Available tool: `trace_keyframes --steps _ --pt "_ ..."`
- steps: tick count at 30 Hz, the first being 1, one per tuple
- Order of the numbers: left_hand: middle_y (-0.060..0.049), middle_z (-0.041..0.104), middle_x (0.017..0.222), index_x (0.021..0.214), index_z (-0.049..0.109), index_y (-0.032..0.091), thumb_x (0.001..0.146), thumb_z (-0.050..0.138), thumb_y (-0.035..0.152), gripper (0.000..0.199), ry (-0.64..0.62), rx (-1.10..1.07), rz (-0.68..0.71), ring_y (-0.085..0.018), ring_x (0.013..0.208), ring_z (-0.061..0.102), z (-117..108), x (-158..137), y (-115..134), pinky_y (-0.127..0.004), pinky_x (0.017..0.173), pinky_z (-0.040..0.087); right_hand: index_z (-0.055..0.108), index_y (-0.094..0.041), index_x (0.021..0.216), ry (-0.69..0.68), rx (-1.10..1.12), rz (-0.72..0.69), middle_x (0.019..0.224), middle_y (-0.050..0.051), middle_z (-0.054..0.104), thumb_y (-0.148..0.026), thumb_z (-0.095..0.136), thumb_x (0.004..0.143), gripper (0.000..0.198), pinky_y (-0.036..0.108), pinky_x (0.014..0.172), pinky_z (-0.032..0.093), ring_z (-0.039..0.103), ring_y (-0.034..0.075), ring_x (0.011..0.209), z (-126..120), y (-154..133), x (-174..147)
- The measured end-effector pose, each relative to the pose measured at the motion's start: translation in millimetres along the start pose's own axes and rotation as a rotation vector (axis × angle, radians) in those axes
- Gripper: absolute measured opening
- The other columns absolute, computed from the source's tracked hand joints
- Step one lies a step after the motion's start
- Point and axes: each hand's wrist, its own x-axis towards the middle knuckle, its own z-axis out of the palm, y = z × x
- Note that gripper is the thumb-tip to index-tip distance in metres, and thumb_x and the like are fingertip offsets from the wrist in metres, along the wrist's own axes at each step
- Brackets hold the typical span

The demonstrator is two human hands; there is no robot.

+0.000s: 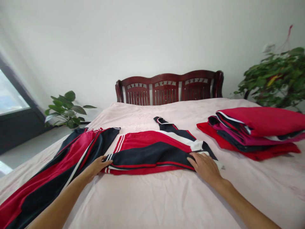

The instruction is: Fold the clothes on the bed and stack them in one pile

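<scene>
L hand (98, 165), R hand (205, 167) on jacket (152, 152) edges.

A wooden headboard (169, 88) stands against a plain white wall (152, 35). Left of the headboard sit a leafy plant (66, 109) and a bright window (10, 95); right of it, a bushier plant (277, 79).
</scene>
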Motion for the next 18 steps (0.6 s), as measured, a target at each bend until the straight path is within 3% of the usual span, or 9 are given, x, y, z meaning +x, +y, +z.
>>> trace_keyframes --steps 3,5,8,10,13,15,18 --pt "0.001 0.067 0.068 0.102 0.063 0.015 0.061 0.087 0.034 0.052 -0.045 -0.139 0.012 -0.01 0.046 0.057 -11.3 -1.2 -2.5 -0.016 0.037 0.039 0.067 -0.021 0.098 -0.052 -0.008 0.024 0.079 0.009 0.073 -0.046 0.039 0.098 0.037 0.032 0.065 0.04 0.069 0.025 0.077 -4.3 3.6 1.6" --pt "0.0 0.069 0.076 0.107 0.062 0.017 0.065 0.086 0.031 0.05 -0.036 -0.196 0.032 -0.009 0.048 0.059 -27.9 -8.7 -1.9 -0.016 0.037 0.042 0.067 -0.023 0.092 -0.085 0.031 0.051 0.075 0.006 0.073 -0.049 0.04 0.097 0.038 0.031 0.06 0.038 0.069 0.025 0.073 -15.3 6.5 1.3" --pt "-0.003 0.073 0.099 0.119 0.058 0.023 0.066 0.086 0.03 0.06 -0.028 -0.225 0.066 -0.016 0.071 0.071 -53.0 -28.3 -7.6 -0.023 0.059 0.059 0.065 -0.026 0.092 -0.093 0.159 -0.015 0.082 0.003 0.075 -0.05 0.044 0.096 0.033 0.03 0.063 0.042 0.071 0.023 0.078 -29.8 9.9 -10.7" --pt "-0.004 0.072 0.108 0.126 0.053 0.025 0.065 0.087 0.035 0.07 -0.054 -0.189 0.044 -0.02 0.084 0.072 -62.1 -40.5 -21.6 -0.03 0.072 0.062 0.065 -0.026 0.095 -0.102 0.239 -0.098 0.089 0.002 0.075 -0.048 0.047 0.095 0.028 0.031 0.07 0.045 0.07 0.022 0.082 -31.6 10.8 -25.9" --pt "-0.007 0.072 0.104 0.13 0.05 0.022 0.061 0.087 0.045 0.081 -0.069 -0.059 0.002 -0.025 0.09 0.072 -65.0 -46.9 -52.0 -0.036 0.077 0.061 0.065 -0.025 0.093 -0.133 0.284 -0.18 0.09 0.002 0.074 -0.044 0.053 0.093 0.023 0.032 0.076 0.047 0.069 0.021 0.083 -26.8 11.0 -47.0" --pt "-0.008 0.072 0.097 0.13 0.051 0.017 0.058 0.085 0.05 0.087 0.039 0.105 0.087 -0.03 0.089 0.072 -65.5 -44.9 -67.2 -0.042 0.078 0.061 0.065 -0.025 0.089 -0.111 0.268 -0.176 0.088 0.002 0.073 -0.043 0.054 0.093 0.022 0.034 0.076 0.047 0.068 0.021 0.083 -26.7 9.5 -52.9" --pt "-0.012 0.068 0.11 0.132 0.053 0.017 0.066 0.076 0.054 0.078 0.276 0.45 0.421 -0.034 0.104 0.066 -66.1 -45.7 -67.1 -0.05 0.092 0.054 0.067 -0.024 0.094 -0.001 0.23 -0.167 0.095 0.005 0.071 -0.042 0.05 0.095 0.025 0.038 0.081 0.047 0.065 0.023 0.089 -36.2 0.1 -49.5"
